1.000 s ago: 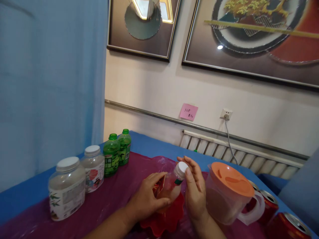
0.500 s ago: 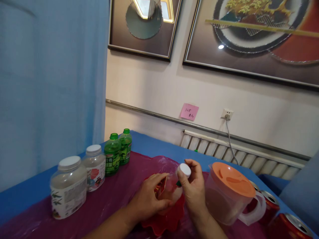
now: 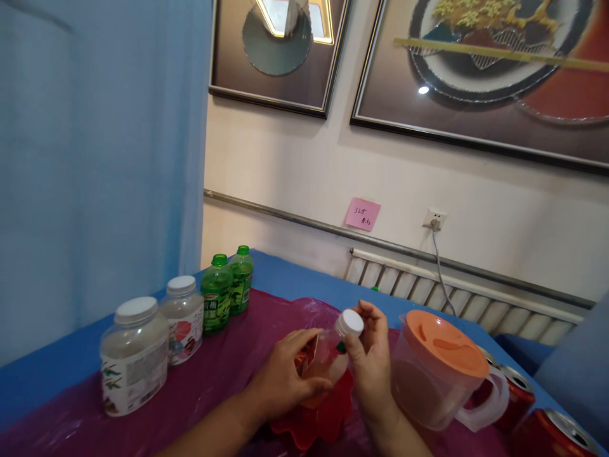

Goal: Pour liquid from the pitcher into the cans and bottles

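Observation:
My left hand (image 3: pixel 288 374) is wrapped round the body of a clear bottle (image 3: pixel 328 357) with a red label, which leans to the right. A white cap (image 3: pixel 351 322) sits on the bottle's neck. My right hand (image 3: pixel 373 365) is at the cap's right side, its thumb against the neck just under the cap and its fingers curled behind. Below the bottle lies a red scalloped dish (image 3: pixel 316 426), partly covered by my hands. Close to my right hand stands a clear pitcher (image 3: pixel 423 390) with an orange lid (image 3: pixel 445 343).
Two white-lidded jars (image 3: pixel 134 358) (image 3: pixel 183 324) and two green bottles (image 3: pixel 216 298) (image 3: pixel 242 279) stand at the left on a purple sheet (image 3: pixel 209 381). Red cans (image 3: pixel 554 435) stand at the right. A radiator (image 3: pixel 504 314) is behind the blue table (image 3: pixel 285 276).
My right hand's fingers have loosened and shifted slightly round the cap, showing more of the neck. The bottle is still in my left hand.

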### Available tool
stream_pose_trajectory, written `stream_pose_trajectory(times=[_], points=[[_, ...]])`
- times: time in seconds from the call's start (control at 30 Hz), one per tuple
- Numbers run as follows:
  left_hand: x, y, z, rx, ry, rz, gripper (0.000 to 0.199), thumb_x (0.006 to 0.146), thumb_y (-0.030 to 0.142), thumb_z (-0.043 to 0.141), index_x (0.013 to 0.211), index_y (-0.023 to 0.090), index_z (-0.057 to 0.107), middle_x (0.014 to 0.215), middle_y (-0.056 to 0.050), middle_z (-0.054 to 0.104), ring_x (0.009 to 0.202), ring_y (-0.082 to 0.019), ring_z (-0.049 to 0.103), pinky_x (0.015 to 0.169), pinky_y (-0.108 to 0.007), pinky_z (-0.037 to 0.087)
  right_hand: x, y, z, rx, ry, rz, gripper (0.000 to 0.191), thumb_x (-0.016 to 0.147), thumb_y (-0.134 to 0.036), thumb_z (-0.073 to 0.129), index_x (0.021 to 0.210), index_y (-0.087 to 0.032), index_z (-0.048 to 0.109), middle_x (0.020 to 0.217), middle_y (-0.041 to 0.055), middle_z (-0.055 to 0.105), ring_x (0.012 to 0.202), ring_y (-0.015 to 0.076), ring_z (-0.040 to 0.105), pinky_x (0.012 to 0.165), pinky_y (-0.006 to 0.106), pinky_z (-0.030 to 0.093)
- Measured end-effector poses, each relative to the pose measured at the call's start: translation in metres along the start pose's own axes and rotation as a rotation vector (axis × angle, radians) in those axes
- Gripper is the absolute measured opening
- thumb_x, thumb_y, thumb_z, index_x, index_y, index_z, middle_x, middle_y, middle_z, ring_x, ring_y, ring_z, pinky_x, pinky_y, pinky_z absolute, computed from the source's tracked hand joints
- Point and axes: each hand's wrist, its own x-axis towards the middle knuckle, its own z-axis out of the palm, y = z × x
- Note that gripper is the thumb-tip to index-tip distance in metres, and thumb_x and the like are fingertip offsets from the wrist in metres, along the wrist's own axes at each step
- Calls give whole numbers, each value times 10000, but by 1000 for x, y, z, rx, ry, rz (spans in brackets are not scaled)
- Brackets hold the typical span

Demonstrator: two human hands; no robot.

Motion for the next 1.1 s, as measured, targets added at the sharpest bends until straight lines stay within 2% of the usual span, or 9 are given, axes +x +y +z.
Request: stream_pose_trajectory(times=[0.1, 0.17, 0.27, 0.37, 0.53, 0.6, 0.77, 0.93, 1.1], points=[[0, -1, 0, 13, 19, 2, 763, 596, 342, 874, 1313, 263, 626, 1339, -91, 663, 1219, -329, 612, 1058, -489, 483, -2, -4, 0, 64, -74, -32, 497, 962, -526, 540, 1371, -244, 510, 1374, 133, 595, 1294, 271, 541, 1083, 477, 398], [-1, -2, 0, 23, 30, 1, 769, 582, 317, 873, 1309, 263, 629, 1337, -91, 665, 1227, -333, 608, 1065, -498, 475, -3, -5, 1, 66, -81, -17, 449, 994, -494, 495, 1358, -233, 529, 1328, 137, 631, 1278, 272, 555, 1087, 500, 387], [-1, -1, 1, 16, 36, 0, 747, 585, 307, 859, 1297, 266, 639, 1316, -84, 678, 1213, -330, 619, 1061, -496, 481, -2, -2, 2, 33, -3, -7, 401, 921, -448, 638, 1249, -229, 564, 1207, 114, 665, 1147, 256, 622, 987, 452, 476], [0, 1, 0, -8, 23, -3, 735, 586, 300, 854, 1289, 264, 645, 1296, -80, 687, 1192, -322, 632, 1042, -473, 498, 0, 2, 2, 1, 77, -24, 487, 820, -423, 761, 1213, -244, 538, 1176, 80, 637, 1088, 231, 633, 947, 405, 501], [0, 1, 0, 7, 15, -11, 756, 584, 269, 847, 1308, 261, 628, 1323, -83, 670, 1211, -323, 616, 1051, -479, 489, -2, -5, 2, 72, -52, -42, 479, 957, -450, 584, 1374, -244, 471, 1385, 141, 574, 1241, 262, 580, 1013, 456, 468], [0, -1, 0, 17, 19, -5, 755, 580, 262, 842, 1304, 260, 630, 1322, -81, 670, 1213, -325, 613, 1058, -482, 483, -4, -8, 3, 70, -65, -29, 446, 964, -423, 584, 1355, -231, 489, 1322, 148, 627, 1208, 265, 606, 979, 450, 489], [0, 0, 1, 4, -5, -10, 715, 587, 237, 823, 1279, 262, 641, 1263, -63, 695, 1162, -301, 638, 1024, -447, 506, -7, -5, 3, 5, 27, -72, 339, 918, -405, 655, 1185, -228, 546, 1207, 123, 679, 1113, 246, 652, 875, 393, 540], [-1, 3, -1, 22, -18, -25, 722, 581, 307, 869, 1267, 248, 651, 1250, -78, 701, 1157, -312, 642, 1018, -456, 506, -4, -4, 6, -70, 64, -75, 326, 873, -390, 706, 1115, -220, 571, 1160, 106, 693, 1094, 242, 654, 938, 420, 513], [5, -13, -4, 5, 34, 81, 719, 641, 516, 856, 1277, 267, 634, 1275, -90, 699, 1167, -318, 651, 1024, -459, 514, -2, -17, 15, -75, 7, -44, 419, 874, -355, 684, 1250, -206, 573, 1201, 110, 688, 1096, 234, 657, 974, 410, 502]])
